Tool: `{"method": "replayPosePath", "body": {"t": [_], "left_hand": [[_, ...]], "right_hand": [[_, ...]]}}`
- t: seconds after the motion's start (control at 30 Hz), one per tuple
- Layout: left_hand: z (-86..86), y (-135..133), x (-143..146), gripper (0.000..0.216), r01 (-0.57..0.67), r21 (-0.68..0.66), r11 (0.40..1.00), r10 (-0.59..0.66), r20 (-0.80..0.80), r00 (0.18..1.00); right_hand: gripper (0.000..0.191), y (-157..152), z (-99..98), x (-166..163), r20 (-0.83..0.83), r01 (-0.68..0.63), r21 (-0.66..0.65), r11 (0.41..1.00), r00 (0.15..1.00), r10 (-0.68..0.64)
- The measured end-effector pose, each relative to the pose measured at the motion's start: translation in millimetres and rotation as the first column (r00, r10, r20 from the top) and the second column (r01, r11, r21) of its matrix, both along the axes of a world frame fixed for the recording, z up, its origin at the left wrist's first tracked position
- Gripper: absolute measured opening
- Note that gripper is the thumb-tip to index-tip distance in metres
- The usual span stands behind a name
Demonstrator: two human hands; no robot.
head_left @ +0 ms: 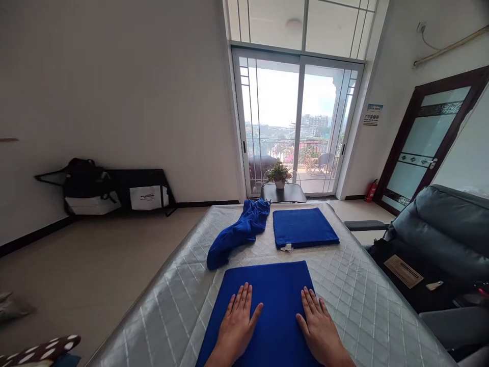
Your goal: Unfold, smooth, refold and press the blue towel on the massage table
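Observation:
A flat, folded blue cloth (273, 306) lies in front of me on the quilted silver table cover (171, 311). My left hand (239, 323) rests flat on its left part, fingers stretched forward and thumb out. On its right edge lies my right hand (317, 323), also flat with the thumb apart. Beyond them, to the right, is a second neatly folded blue cloth (304, 227) with a small white tag at its near edge. To its left a crumpled blue cloth (240, 232) stretches diagonally across the cover.
A black chair (288, 193) holding a potted plant (280, 175) stands past the table's far end, before glass sliding doors. On the right is a dark leather armchair (446, 229) with items on it. Bags (148, 198) sit against the left wall.

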State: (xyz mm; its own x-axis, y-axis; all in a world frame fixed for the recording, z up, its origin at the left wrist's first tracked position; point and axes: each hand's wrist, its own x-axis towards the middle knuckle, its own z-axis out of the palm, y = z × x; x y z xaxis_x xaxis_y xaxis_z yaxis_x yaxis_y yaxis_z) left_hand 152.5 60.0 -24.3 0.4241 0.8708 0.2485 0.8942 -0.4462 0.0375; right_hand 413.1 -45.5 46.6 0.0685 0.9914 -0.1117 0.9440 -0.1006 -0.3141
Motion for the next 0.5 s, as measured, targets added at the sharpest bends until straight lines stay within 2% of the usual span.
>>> {"method": "replayPosePath", "body": {"t": [0.13, 0.23, 0.5], "left_hand": [[2.9, 21.7, -29.1, 0.061, -0.079, 0.000, 0.997, 0.079, -0.049, 0.996], [1.3, 31.0, -43.9, 0.067, -0.169, 0.020, 0.985, 0.169, -0.001, 0.986], [10.6, 34.2, -47.3, 0.079, -0.202, -0.006, 0.979, 0.202, 0.093, 0.975]], "right_hand": [[0.070, -0.3, 0.3, -0.9, 0.026, 0.010, 0.005, 1.000, 1.000, -0.010], [0.069, -0.8, -0.9, -1.2, 0.038, 0.018, 0.025, 1.000, 0.999, -0.019], [0.069, 0.1, -2.1, 0.3, 0.102, 0.016, 0.034, 0.999, 0.995, -0.019]]}}
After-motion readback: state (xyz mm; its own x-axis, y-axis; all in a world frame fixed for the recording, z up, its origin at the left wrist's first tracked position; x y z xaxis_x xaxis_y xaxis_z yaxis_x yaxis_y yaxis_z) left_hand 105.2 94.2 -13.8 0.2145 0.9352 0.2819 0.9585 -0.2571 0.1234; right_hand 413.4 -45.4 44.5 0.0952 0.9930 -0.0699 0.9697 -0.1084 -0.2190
